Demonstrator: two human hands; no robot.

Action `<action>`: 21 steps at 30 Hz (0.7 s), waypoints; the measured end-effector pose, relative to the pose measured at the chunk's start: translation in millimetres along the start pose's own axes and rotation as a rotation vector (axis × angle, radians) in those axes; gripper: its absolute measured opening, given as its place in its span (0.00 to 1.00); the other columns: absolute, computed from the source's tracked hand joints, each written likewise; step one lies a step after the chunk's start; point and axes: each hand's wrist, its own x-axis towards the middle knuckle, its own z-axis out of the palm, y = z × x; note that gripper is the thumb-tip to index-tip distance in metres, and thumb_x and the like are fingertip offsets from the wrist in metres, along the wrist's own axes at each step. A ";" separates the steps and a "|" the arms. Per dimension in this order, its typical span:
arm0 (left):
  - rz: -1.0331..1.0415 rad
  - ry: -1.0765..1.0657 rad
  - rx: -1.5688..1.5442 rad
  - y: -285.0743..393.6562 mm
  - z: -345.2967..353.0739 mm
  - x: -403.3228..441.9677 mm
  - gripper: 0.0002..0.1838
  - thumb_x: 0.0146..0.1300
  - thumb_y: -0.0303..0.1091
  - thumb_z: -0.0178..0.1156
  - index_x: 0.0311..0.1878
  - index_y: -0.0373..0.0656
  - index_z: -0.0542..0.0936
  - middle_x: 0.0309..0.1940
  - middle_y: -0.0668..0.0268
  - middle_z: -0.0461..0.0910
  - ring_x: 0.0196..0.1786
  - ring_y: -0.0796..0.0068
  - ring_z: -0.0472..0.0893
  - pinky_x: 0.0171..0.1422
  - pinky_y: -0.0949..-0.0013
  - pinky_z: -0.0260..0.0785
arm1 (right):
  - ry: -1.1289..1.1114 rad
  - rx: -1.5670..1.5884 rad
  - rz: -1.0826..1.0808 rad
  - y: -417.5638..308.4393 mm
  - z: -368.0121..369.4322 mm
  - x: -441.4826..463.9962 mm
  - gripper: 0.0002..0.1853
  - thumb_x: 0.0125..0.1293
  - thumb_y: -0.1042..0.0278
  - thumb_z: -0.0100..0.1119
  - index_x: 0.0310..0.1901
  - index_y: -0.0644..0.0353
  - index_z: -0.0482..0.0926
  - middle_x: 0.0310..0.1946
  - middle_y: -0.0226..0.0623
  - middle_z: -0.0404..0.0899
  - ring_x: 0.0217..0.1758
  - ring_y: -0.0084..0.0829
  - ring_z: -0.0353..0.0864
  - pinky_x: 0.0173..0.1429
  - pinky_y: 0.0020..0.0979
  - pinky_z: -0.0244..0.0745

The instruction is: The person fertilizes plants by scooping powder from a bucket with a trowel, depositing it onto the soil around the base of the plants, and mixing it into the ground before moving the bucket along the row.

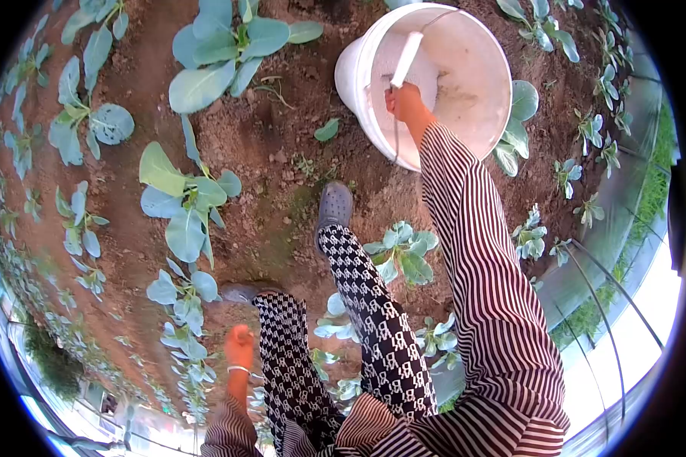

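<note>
A white bucket (465, 84) is tilted over the soil at the top centre, its open mouth facing me and its inside stained with dirt. My right hand (405, 102) is closed round the white grip of the bucket handle (408, 58). Low on the left, my left hand (239, 346) hangs beside my leg with its fingers curled in; nothing shows in it. A leafy plant (190, 199) grows to the left of my feet.
Rows of leafy plants (240, 42) stand in brown soil (282, 183) on both sides. My grey shoe (335, 204) is on the soil below the bucket. Clear sheeting and thin dark hoops (598, 293) edge the right side.
</note>
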 end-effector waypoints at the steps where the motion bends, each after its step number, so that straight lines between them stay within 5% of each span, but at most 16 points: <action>1: -0.001 -0.003 0.017 -24.7 10.4 -10.9 0.11 0.54 0.32 0.64 0.41 0.43 0.80 0.37 0.58 0.82 0.37 0.57 0.81 0.45 0.59 0.74 | 0.070 0.039 0.033 8.2 -2.1 3.1 0.07 0.67 0.64 0.49 0.32 0.57 0.68 0.19 0.31 0.67 0.15 0.21 0.61 0.16 0.22 0.53; 4: 0.041 0.019 0.140 -57.8 32.3 -39.3 0.11 0.53 0.30 0.62 0.41 0.42 0.80 0.36 0.56 0.82 0.40 0.56 0.82 0.47 0.59 0.74 | 0.208 0.114 0.110 8.9 0.7 -21.4 0.11 0.68 0.60 0.50 0.33 0.58 0.68 0.19 0.27 0.65 0.14 0.18 0.59 0.14 0.21 0.48; 7: 0.006 0.007 0.113 -72.1 40.8 -50.9 0.11 0.53 0.29 0.60 0.41 0.42 0.80 0.37 0.56 0.82 0.41 0.55 0.82 0.47 0.60 0.74 | 0.014 0.312 0.197 -2.7 -23.6 -66.2 0.12 0.69 0.60 0.50 0.34 0.60 0.68 0.20 0.25 0.64 0.14 0.15 0.56 0.14 0.19 0.48; 11: 0.161 0.041 0.149 -75.1 35.1 -53.4 0.12 0.54 0.29 0.59 0.43 0.42 0.79 0.37 0.56 0.82 0.41 0.56 0.81 0.48 0.58 0.74 | 0.004 0.341 0.113 -26.9 -38.8 -143.4 0.14 0.69 0.58 0.51 0.38 0.63 0.68 0.20 0.24 0.65 0.14 0.12 0.55 0.14 0.17 0.49; 15: 0.013 -0.068 0.133 -75.2 21.9 -55.9 0.14 0.56 0.31 0.60 0.46 0.41 0.78 0.39 0.57 0.81 0.44 0.55 0.80 0.51 0.57 0.73 | 0.039 0.310 0.043 -35.5 -49.8 -205.3 0.15 0.68 0.58 0.53 0.39 0.63 0.69 0.21 0.24 0.65 0.14 0.12 0.55 0.13 0.16 0.49; 21: 0.032 -0.145 0.186 -101.0 18.6 -66.6 0.24 0.59 0.41 0.62 0.56 0.41 0.73 0.55 0.53 0.73 0.55 0.52 0.74 0.57 0.54 0.69 | 0.105 0.190 -0.010 -20.2 -62.5 -263.2 0.15 0.67 0.56 0.55 0.41 0.61 0.71 0.19 0.23 0.65 0.13 0.14 0.56 0.13 0.18 0.49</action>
